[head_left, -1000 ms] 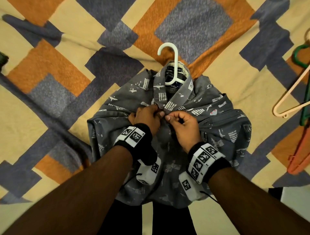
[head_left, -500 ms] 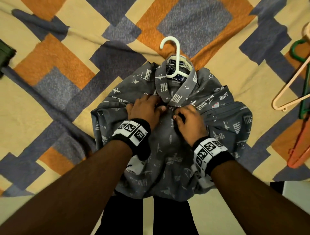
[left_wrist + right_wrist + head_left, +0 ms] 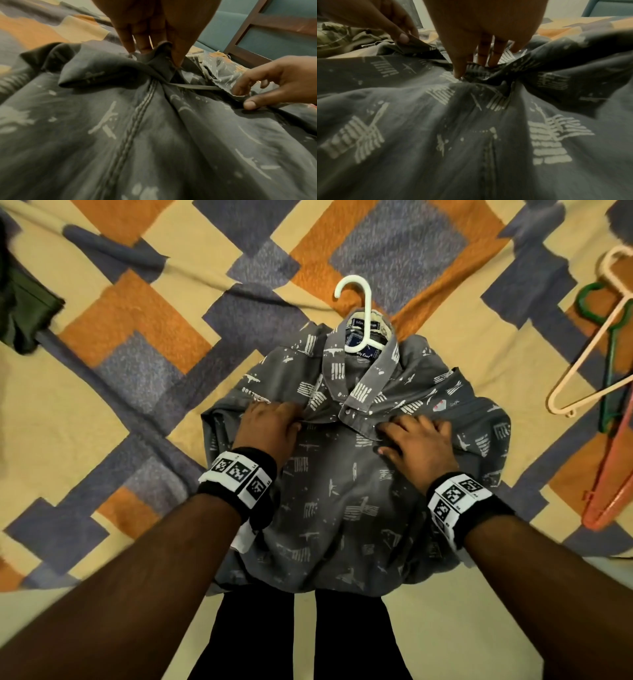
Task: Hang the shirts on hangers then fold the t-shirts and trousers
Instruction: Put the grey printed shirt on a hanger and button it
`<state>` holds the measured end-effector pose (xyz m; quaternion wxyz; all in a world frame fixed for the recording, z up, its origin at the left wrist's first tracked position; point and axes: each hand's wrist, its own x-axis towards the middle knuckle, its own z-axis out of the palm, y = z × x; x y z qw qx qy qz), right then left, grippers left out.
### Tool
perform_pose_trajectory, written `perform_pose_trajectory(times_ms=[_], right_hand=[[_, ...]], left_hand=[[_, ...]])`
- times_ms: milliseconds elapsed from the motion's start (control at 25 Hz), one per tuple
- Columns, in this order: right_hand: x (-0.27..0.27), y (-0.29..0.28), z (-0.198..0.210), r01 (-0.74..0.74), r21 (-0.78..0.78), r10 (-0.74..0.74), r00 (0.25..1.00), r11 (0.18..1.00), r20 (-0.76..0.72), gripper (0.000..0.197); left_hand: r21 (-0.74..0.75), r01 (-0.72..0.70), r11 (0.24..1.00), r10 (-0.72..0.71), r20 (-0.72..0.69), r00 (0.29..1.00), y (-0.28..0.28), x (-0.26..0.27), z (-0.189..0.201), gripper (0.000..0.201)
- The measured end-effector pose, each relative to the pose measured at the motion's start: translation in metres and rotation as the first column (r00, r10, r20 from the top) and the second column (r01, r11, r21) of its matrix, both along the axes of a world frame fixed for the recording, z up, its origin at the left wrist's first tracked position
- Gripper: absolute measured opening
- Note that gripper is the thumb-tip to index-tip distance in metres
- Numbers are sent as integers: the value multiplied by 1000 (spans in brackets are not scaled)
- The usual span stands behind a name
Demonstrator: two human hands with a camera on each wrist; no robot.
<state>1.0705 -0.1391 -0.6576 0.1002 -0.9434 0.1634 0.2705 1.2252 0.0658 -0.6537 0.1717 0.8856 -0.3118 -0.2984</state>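
Note:
A grey shirt [image 3: 342, 481] with white printed marks lies face up on the patterned bedspread [image 3: 113, 412]. A white hanger [image 3: 363, 313] sits inside its collar, hook pointing away from me. My left hand [image 3: 274, 422] lies on the shirt's chest just left of the collar. In the left wrist view its thumb and fingers [image 3: 130, 46] pinch a raised fold of the shirt [image 3: 120, 121]. My right hand [image 3: 411, 436] lies right of the button strip. Its thumb and fingertips [image 3: 484, 59] pinch bunched cloth of the shirt [image 3: 471, 121] there.
Spare hangers lie at the right edge: cream [image 3: 582, 364], green [image 3: 611, 378] and orange [image 3: 609, 484]. A dark green garment [image 3: 20, 313] is at the far left. My dark trouser legs [image 3: 301, 635] stand against the bed's near edge. A wooden frame [image 3: 248, 27] rises beyond the bed.
Both hands were pinched together at the button strip under the collar. They have moved apart, left hand to the left and right hand to the right, pulling the chest cloth outward.

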Motion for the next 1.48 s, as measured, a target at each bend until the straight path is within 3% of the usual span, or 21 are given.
perform_pose_trajectory(times_ms=[120, 280, 400, 480, 560, 600, 680, 760, 840, 880, 1040, 1200, 1480], right_hand=[[7, 3, 0, 48, -7, -48, 999, 999, -6, 25], [8, 0, 23, 97, 68, -98, 995, 993, 11, 20], [11, 5, 69, 340, 6, -338, 934, 940, 117, 10], [11, 11, 108, 568, 244, -615, 754, 786, 229, 6], [11, 28, 132, 631, 581, -832, 532, 514, 157, 15], [9, 41, 130, 617, 671, -874, 476, 412, 98, 19], [8, 75, 107, 596, 761, -893, 448, 256, -50, 24], [0, 102, 64, 632, 756, -885, 435, 171, -164, 26], [-19, 111, 20, 647, 728, -883, 452, 227, -126, 28], [-30, 111, 7, 654, 712, -882, 460, 256, -105, 29], [-49, 107, 1, 612, 744, -839, 528, 268, -132, 27], [-56, 107, 24, 571, 779, -822, 554, 260, -131, 7], [-72, 126, 3, 575, 782, -879, 471, 240, -76, 18]], left_hand=[[-34, 5, 999, -7, -31, 999, 5, -1, -2, 30], [-121, -41, 992, 32, -76, 997, 5, 0, 1, 20], [-89, -59, 994, 51, -92, 994, 0, -6, 19, 25], [-196, -100, 976, 75, -133, 988, -1, -13, 36, 34], [-386, -227, 894, 161, -195, 967, -1, -27, 54, 26], [-434, -272, 859, 199, -207, 958, -1, -36, 60, 20], [-417, -331, 846, 258, -223, 940, 1, -57, 63, 12], [-250, -477, 843, 366, -383, 848, 9, -79, 47, 11], [-44, -583, 811, 467, -549, 693, 16, -97, 22, 13], [12, -576, 818, 480, -565, 671, 18, -104, 11, 14], [57, -488, 871, 442, -526, 727, 18, -110, -4, 18], [-16, -464, 885, 412, -437, 800, 10, -113, 10, 19], [-54, -421, 906, 346, -478, 807, 20, -118, 8, 19]])
